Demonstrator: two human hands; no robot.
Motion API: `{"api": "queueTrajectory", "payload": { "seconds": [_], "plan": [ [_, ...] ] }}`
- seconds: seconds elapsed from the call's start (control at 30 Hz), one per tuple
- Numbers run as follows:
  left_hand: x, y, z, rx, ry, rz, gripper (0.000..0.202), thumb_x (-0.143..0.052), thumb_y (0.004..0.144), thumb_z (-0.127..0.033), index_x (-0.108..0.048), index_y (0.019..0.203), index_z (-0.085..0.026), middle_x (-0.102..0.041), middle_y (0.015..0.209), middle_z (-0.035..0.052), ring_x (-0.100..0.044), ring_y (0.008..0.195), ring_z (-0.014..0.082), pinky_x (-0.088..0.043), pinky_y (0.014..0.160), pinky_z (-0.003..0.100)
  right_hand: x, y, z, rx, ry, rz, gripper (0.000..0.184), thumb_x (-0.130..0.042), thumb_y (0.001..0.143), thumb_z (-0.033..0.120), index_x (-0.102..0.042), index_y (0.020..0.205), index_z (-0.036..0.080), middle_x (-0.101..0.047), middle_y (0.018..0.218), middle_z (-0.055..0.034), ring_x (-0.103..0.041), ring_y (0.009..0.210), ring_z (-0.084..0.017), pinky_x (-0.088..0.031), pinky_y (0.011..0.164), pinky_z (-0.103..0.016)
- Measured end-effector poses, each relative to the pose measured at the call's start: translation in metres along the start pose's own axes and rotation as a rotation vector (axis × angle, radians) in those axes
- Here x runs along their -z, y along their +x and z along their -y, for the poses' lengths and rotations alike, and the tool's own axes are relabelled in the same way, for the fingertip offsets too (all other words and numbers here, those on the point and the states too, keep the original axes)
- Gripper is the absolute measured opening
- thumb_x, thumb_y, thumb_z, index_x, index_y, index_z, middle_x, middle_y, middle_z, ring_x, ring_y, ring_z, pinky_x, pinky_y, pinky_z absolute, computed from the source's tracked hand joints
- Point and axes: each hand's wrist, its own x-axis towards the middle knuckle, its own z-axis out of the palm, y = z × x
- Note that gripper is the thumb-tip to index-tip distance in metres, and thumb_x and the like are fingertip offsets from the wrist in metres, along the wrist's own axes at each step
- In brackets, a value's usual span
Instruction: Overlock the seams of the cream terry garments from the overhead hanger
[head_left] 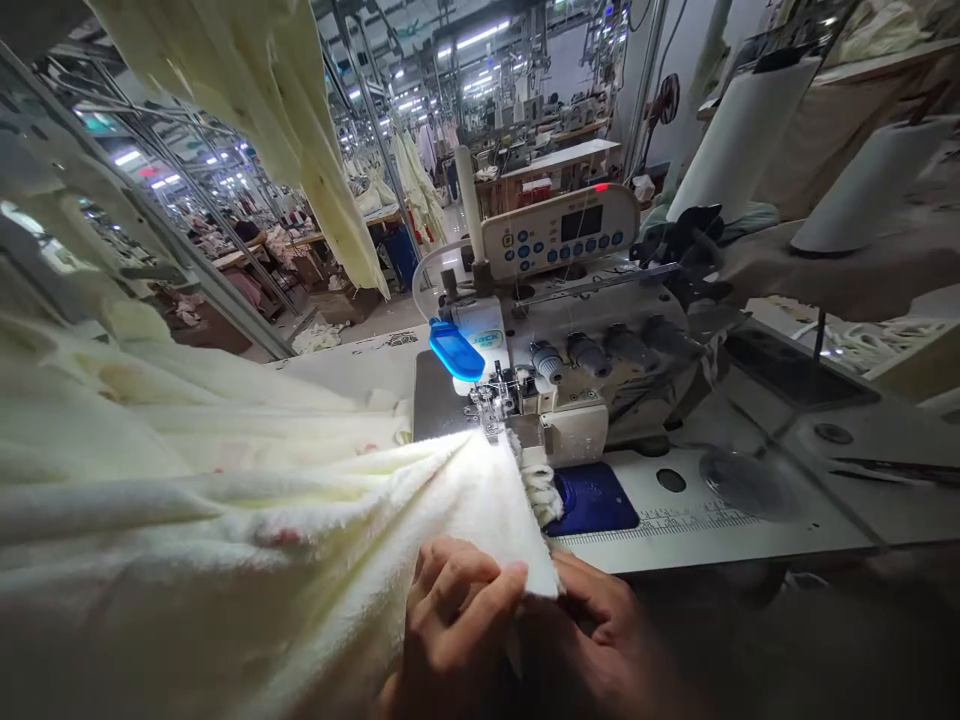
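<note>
Cream fleece fabric (225,500) lies bunched across the table and runs under the presser foot (491,405) of a white overlock sewing machine (570,330). My left hand (450,630) is closed, pinching the near corner of the fabric from the left. From the right, my right hand (592,640) grips the same corner, its fingers curled on the edge. Both hands sit at the bottom centre, close together, just in front of the needle area.
A blue guard (456,350) and a control panel (559,232) sit on the machine. White thread cones (739,140) stand at the right. A blue plate (592,498) and a ruler strip mark the table. More cream fabric (300,130) hangs overhead.
</note>
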Motion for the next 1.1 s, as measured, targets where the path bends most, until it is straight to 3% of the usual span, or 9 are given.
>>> {"api": "queueTrajectory", "payload": {
  "seconds": [0.23,0.27,0.4,0.43,0.5,0.57,0.67,0.83,1.1],
  "plan": [
    [0.007,-0.001,-0.005,-0.175,0.233,0.008,0.021,-0.054,0.080,-0.014,-0.063,0.099,-0.014,-0.052,0.071,0.0035,-0.049,0.072,0.0146,-0.039,0.073,0.032,0.013,-0.004,0.007,0.067,-0.008,0.163,0.035,-0.042,0.087,0.040,-0.062,0.069,0.017,-0.055,0.058,-0.0003,-0.051,0.055,-0.014,-0.044,0.051,-0.021],
    [0.007,-0.001,-0.005,-0.175,0.268,0.003,0.019,-0.055,0.080,-0.014,-0.064,0.096,-0.014,-0.050,0.069,0.0029,-0.048,0.071,0.0147,-0.038,0.074,0.033,0.014,-0.003,0.007,0.115,-0.064,0.146,0.030,-0.043,0.087,0.037,-0.063,0.073,0.019,-0.056,0.059,0.0001,-0.052,0.054,-0.013,-0.044,0.051,-0.021],
    [0.002,0.000,-0.007,-0.142,0.272,-0.001,0.014,-0.058,0.076,-0.012,-0.064,0.088,-0.014,-0.048,0.067,0.0021,-0.047,0.068,0.0149,-0.038,0.072,0.033,0.015,0.003,0.005,0.392,-0.398,-0.227,0.014,-0.050,0.086,0.023,-0.061,0.095,0.024,-0.062,0.089,-0.0033,-0.057,0.071,-0.015,-0.047,0.070,-0.026],
    [0.000,0.001,-0.007,-0.144,0.270,0.001,0.014,-0.059,0.074,-0.012,-0.063,0.088,-0.015,-0.049,0.066,0.0015,-0.048,0.068,0.0145,-0.039,0.072,0.033,0.016,0.005,0.004,0.479,-0.443,-0.254,0.014,-0.050,0.087,0.023,-0.060,0.096,0.024,-0.061,0.094,-0.0041,-0.058,0.077,-0.016,-0.046,0.075,-0.028],
    [-0.002,0.003,-0.005,-0.145,0.263,0.005,0.013,-0.060,0.074,-0.014,-0.061,0.087,-0.016,-0.055,0.070,0.0017,-0.054,0.074,0.0160,-0.042,0.079,0.035,0.020,0.011,0.003,0.636,-0.478,-0.175,0.013,-0.048,0.088,0.022,-0.059,0.094,0.024,-0.062,0.092,-0.0039,-0.058,0.080,-0.016,-0.046,0.077,-0.029],
    [-0.003,0.005,0.000,-0.145,0.246,0.034,0.011,-0.056,0.079,-0.018,-0.058,0.089,-0.016,-0.063,0.087,0.0056,-0.057,0.095,0.0207,-0.040,0.093,0.041,0.024,0.015,0.001,0.712,-0.491,-0.097,0.013,-0.047,0.088,0.019,-0.058,0.092,0.023,-0.063,0.085,-0.0027,-0.058,0.075,-0.015,-0.046,0.070,-0.027],
    [-0.003,0.008,0.013,-0.180,0.286,0.145,0.024,-0.041,0.086,-0.012,-0.055,0.105,-0.013,-0.060,0.117,0.0095,-0.045,0.120,0.0232,-0.031,0.105,0.046,0.029,0.019,0.000,0.733,-0.529,-0.117,0.014,-0.049,0.085,0.013,-0.058,0.092,0.022,-0.064,0.085,-0.0029,-0.059,0.074,-0.015,-0.045,0.068,-0.028],
    [-0.004,0.013,0.033,-0.220,0.334,0.142,0.035,-0.039,0.087,-0.010,-0.052,0.119,-0.010,-0.061,0.116,0.0110,-0.045,0.122,0.0221,-0.039,0.102,0.042,0.026,0.031,0.002,0.752,-0.564,-0.185,0.016,-0.051,0.083,0.011,-0.057,0.093,0.021,-0.065,0.088,-0.0039,-0.059,0.073,-0.016,-0.042,0.068,-0.030],
    [0.005,0.039,0.042,-0.088,0.343,0.394,0.048,-0.032,0.082,-0.001,-0.042,0.129,-0.008,-0.047,0.133,0.0129,-0.036,0.129,0.0215,-0.036,0.105,0.045,0.025,0.065,-0.006,0.788,-0.616,-0.275,0.019,-0.050,0.085,0.008,-0.059,0.096,0.019,-0.067,0.093,-0.0054,-0.060,0.081,-0.018,-0.042,0.075,-0.033]
  ]
}}
